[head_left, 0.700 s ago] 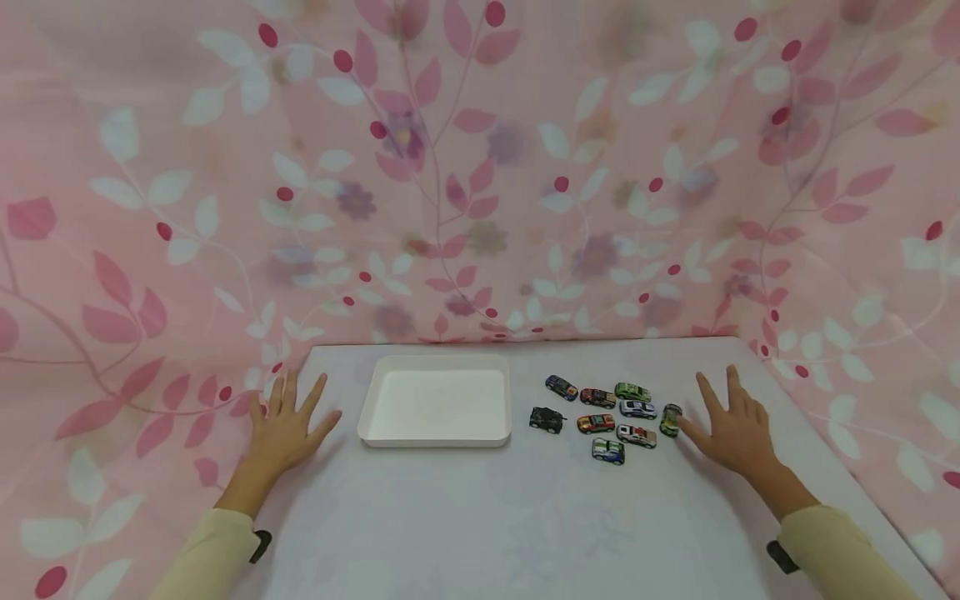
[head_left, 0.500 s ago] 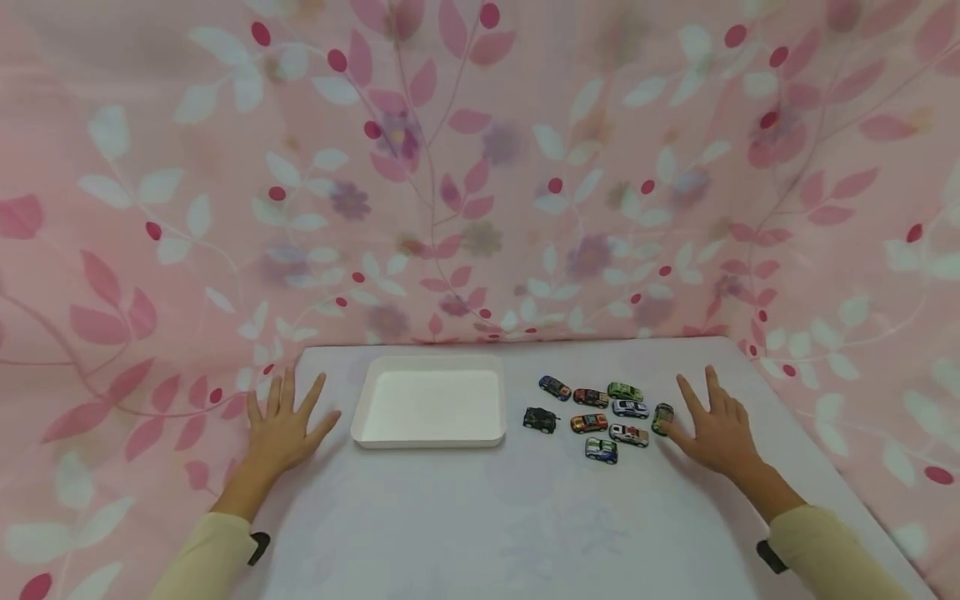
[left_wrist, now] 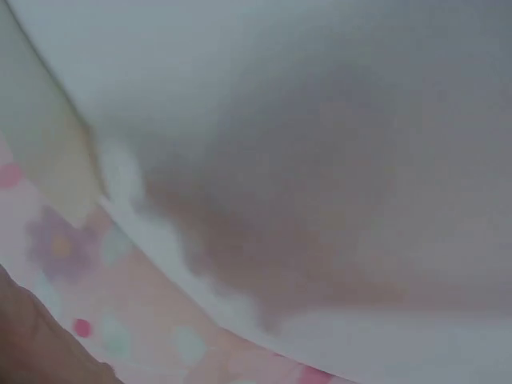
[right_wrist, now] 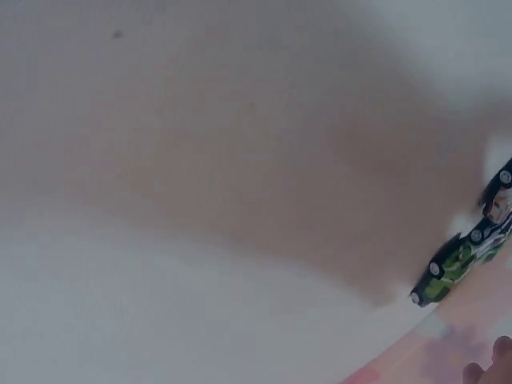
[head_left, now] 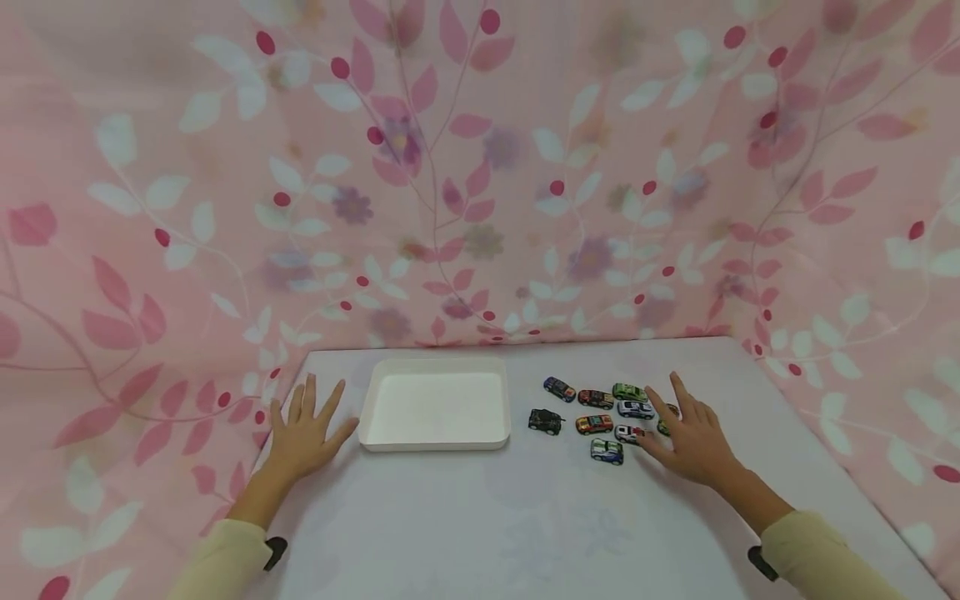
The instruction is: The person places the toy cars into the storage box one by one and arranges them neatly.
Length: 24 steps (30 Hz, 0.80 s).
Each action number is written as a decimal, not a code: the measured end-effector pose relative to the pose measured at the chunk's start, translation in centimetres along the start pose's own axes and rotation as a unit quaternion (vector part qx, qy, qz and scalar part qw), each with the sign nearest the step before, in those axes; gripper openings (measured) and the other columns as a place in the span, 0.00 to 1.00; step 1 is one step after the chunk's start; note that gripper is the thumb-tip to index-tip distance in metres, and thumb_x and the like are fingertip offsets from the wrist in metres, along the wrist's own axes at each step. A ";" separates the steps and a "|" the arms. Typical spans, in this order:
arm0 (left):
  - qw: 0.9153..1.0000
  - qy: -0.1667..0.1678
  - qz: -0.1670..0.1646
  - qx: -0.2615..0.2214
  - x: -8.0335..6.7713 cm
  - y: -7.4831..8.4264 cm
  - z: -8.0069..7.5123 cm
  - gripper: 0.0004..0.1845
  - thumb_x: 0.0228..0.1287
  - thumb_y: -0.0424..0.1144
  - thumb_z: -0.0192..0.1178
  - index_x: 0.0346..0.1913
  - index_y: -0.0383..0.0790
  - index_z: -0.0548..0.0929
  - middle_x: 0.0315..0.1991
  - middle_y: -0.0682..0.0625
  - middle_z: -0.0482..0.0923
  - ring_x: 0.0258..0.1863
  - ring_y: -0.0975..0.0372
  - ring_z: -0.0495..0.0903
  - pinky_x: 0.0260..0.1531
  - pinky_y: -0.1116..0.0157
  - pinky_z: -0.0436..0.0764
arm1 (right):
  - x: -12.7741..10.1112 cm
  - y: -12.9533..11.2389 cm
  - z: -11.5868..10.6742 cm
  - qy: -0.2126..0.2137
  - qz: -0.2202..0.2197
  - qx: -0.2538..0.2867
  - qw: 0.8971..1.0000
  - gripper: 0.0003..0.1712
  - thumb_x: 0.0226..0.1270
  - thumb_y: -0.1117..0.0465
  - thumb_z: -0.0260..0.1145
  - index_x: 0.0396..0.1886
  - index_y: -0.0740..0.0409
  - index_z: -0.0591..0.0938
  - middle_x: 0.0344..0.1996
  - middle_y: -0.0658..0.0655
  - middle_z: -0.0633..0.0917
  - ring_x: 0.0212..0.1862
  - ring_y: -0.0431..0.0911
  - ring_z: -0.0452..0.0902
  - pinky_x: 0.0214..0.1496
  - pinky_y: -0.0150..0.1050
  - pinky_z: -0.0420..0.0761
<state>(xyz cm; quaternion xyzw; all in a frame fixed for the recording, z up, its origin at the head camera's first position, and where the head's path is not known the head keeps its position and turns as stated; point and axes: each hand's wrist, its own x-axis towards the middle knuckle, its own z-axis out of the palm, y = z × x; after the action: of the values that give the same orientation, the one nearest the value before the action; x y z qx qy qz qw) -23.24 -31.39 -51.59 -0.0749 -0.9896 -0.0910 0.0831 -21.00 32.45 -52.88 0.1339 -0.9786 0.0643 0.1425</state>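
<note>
My left hand [head_left: 306, 442], fingers spread, is just left of a white rectangular tray [head_left: 438, 408] and holds nothing. On the right, my right hand [head_left: 693, 443] reaches over the edge of a group of toy cars with its fingers extended, gripping none. Its thumb is close to a white and red toy car [head_left: 627, 433], and contact cannot be told. The fingers partly hide a green and yellow toy car [head_left: 663, 427]. In the right wrist view, a green toy car [right_wrist: 445, 276] shows near the fingertips [right_wrist: 498, 370].
Other toy cars lie between tray and right hand: a black one [head_left: 545, 422], a dark blue one [head_left: 559, 389], a red and yellow one [head_left: 595, 424], a blue, green and white one [head_left: 607, 452], and several more. A pink floral cloth [head_left: 465, 183] hangs behind the white table [head_left: 465, 525].
My right hand has moved left, from beside the green and yellow toy car to partly over it. My left hand has shifted right, closer to the tray. The cars have stayed put.
</note>
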 end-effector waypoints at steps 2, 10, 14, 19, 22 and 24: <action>1.000 -0.004 0.006 -0.013 -0.1 0.8 -0.1 0.43 0.69 0.70 0.44 0.80 0.59 0.44 0.79 0.32 0.33 0.76 0.35 0.41 0.65 0.29 0.30 | 0.0 -0.6 0.0 -0.004 -0.009 0.013 1.000 0.51 0.60 0.35 0.67 0.77 0.50 0.61 0.78 0.68 0.46 0.69 0.69 0.58 0.65 0.71 0.59; 0.999 -0.016 0.023 -0.044 -0.2 2.5 -0.1 0.44 0.67 0.70 0.46 0.80 0.60 0.43 0.79 0.33 0.36 0.76 0.36 0.42 0.66 0.29 0.32 | 0.0 -3.2 0.2 -0.021 -0.040 0.069 0.997 0.48 0.60 0.38 0.70 0.75 0.50 0.64 0.76 0.66 0.55 0.69 0.68 0.62 0.62 0.72 0.66; 0.997 -0.042 0.013 -0.070 -0.4 2.8 0.8 0.45 0.67 0.71 0.46 0.80 0.59 0.45 0.79 0.31 0.38 0.75 0.34 0.48 0.65 0.28 0.33 | -0.2 -4.3 0.3 0.015 -0.064 0.097 0.993 0.41 0.57 0.47 0.74 0.69 0.53 0.72 0.66 0.64 0.72 0.61 0.62 0.75 0.55 0.61 0.79; 0.993 -0.077 0.018 -0.090 -0.6 3.4 2.0 0.44 0.68 0.71 0.44 0.80 0.54 0.49 0.77 0.29 0.44 0.72 0.32 0.54 0.63 0.26 0.39 | -0.6 -5.0 1.0 0.016 -0.089 0.116 0.989 0.33 0.57 0.50 0.75 0.61 0.55 0.78 0.51 0.56 0.82 0.38 0.42 0.82 0.33 0.37 0.83; 0.989 -0.113 0.016 -0.092 -0.9 4.0 2.3 0.43 0.69 0.70 0.43 0.80 0.53 0.49 0.77 0.30 0.45 0.72 0.34 0.55 0.63 0.26 0.40 | -1.0 -5.2 1.4 -0.026 -0.077 0.120 0.989 0.31 0.58 0.47 0.74 0.60 0.52 0.79 0.47 0.52 0.82 0.32 0.35 0.77 0.28 0.30 0.76; 0.986 -0.136 0.011 -0.096 -1.1 4.4 2.2 0.43 0.70 0.68 0.44 0.80 0.52 0.49 0.77 0.30 0.45 0.72 0.34 0.56 0.63 0.25 0.39 | -1.2 -5.2 1.6 -0.051 -0.069 0.121 0.989 0.31 0.59 0.45 0.74 0.60 0.51 0.79 0.47 0.51 0.81 0.32 0.34 0.73 0.27 0.30 0.73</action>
<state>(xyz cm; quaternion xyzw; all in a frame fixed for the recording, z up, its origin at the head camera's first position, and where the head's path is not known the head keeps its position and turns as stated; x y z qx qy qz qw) -21.82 -26.85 -53.22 -0.1055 -0.9773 -0.1740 -0.0587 -18.84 27.54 -54.29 0.2209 -0.9580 0.1651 0.0790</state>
